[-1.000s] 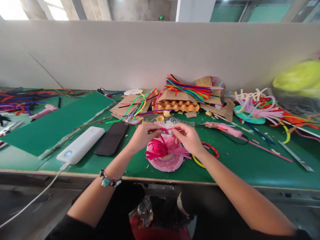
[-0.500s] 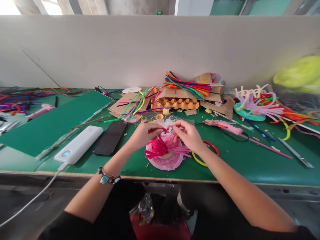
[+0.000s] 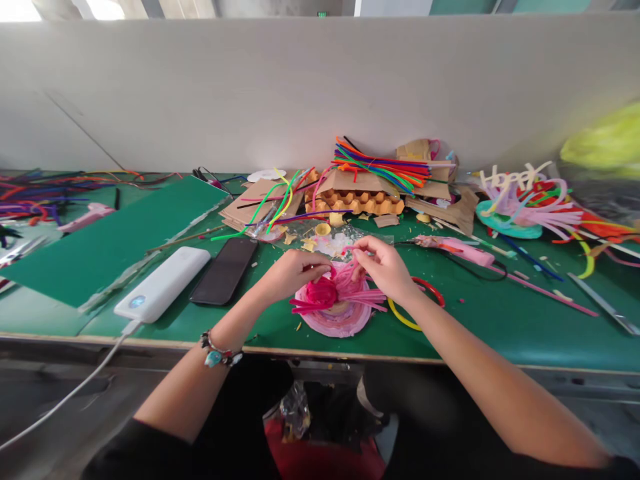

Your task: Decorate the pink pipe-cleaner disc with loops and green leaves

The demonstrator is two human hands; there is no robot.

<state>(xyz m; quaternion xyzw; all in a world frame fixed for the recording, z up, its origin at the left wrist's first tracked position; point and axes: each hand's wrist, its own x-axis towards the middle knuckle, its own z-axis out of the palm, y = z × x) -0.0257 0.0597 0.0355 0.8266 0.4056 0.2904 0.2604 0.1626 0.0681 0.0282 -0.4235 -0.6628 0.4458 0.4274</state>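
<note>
A round pink craft piece [image 3: 336, 319] made of coiled pipe cleaners lies on the green table near the front edge, with a dark pink tuft [image 3: 320, 293] at its middle. My left hand [image 3: 290, 272] rests at its far left side, fingers curled on the dark pink pipe cleaners. Just right of it, my right hand [image 3: 383, 265] pinches a light pink pipe cleaner strand [image 3: 350, 252] above the piece. Light pink strands [image 3: 367, 298] stick out to the right under that hand.
A white power bank [image 3: 161, 283] and black phone [image 3: 225, 270] lie left of my hands. Red and yellow rings [image 3: 405, 320], a pink glue gun [image 3: 453, 248], cardboard with an egg tray [image 3: 355, 200], a pipe cleaner bundle [image 3: 383, 167] and another craft [image 3: 520, 207] crowd the back and right.
Both hands have come down a little toward the pink piece. The left hand moved onto the dark pink tuft, and the right hand lifted its pinch on the strand.
</note>
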